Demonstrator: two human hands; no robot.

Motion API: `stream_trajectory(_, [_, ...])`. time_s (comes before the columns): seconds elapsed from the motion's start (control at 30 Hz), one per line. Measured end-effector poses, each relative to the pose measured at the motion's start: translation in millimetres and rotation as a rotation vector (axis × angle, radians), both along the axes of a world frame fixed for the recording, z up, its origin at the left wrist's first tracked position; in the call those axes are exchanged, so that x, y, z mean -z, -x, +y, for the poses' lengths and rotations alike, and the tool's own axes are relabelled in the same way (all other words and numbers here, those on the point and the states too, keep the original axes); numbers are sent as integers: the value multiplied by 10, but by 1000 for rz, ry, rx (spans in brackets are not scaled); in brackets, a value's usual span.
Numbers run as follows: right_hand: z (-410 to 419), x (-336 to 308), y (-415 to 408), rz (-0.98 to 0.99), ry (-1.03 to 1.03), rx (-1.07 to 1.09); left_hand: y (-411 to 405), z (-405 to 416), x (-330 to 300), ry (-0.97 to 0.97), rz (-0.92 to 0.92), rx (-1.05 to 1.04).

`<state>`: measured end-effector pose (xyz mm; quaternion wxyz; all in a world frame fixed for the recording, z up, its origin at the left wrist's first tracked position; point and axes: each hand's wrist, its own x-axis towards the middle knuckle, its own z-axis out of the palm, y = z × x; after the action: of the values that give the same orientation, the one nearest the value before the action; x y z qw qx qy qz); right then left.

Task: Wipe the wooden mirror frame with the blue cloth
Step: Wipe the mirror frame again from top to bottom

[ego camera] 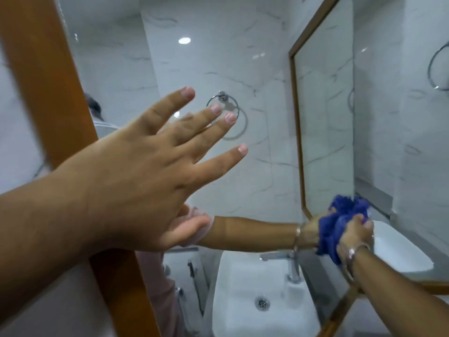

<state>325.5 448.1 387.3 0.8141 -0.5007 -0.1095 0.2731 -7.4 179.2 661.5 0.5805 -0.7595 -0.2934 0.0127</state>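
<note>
The wooden mirror frame (46, 93) runs as a broad brown strip down the left, and its lower edge shows at the bottom right. My left hand (145, 171) lies flat on the glass beside that strip, fingers spread, holding nothing. My right hand (357, 237), with a metal bangle on the wrist, is closed around the bunched blue cloth (340, 215). It presses the cloth against the mirror low on the right, a little above the lower frame edge. The glass reflects both of my arms.
A white basin (403, 249) sits just right of my right hand; the mirror shows its reflection with a chrome tap (291, 263) and drain. A chrome towel ring (226, 113) and white marble walls also appear in the glass.
</note>
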Motion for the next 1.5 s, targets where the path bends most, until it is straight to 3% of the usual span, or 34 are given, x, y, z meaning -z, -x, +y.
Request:
stream_trajectory(0.1, [85, -1048, -133, -140, -286, 6, -4, 45, -3, 12, -34, 7])
stream_trajectory(0.27, [-34, -2598, -31, -421, -425, 6, 3, 64, -4, 17, -44, 11])
stream_trajectory(0.33, [-53, -2669, 0, -473, -449, -5, 17, 72, -16, 6, -50, 7])
stream_trajectory(0.43, [-49, -2274, -37, -483, -408, -13, 17, 67, -59, -16, -66, 9])
stream_trajectory(0.63, [-59, -1265, -7, -311, -195, 0, 51, 0, -250, -83, -52, 11])
stream_trajectory(0.77, [-45, -1900, -45, -270, -198, 34, 134, -42, -698, -213, -87, -9])
stream_trajectory(0.93, [19, -3507, -72, -483, -419, 42, 83, -19, -1272, -383, -220, -110])
stream_trajectory(1.1, [99, -4673, -217, -495, -397, 36, 65, -36, -1637, -519, -360, -178])
stream_trajectory(1.27, [-45, -4662, -49, -551, -370, 40, 25, -50, -1542, -531, -453, -201])
stream_trajectory(1.43, [-813, -4526, 822, -711, -676, -13, 114, -224, -1331, -497, -732, -174])
stream_trajectory(1.5, [-1228, -4383, 1316, -879, -867, -91, 260, -354, -1170, -439, -704, -206])
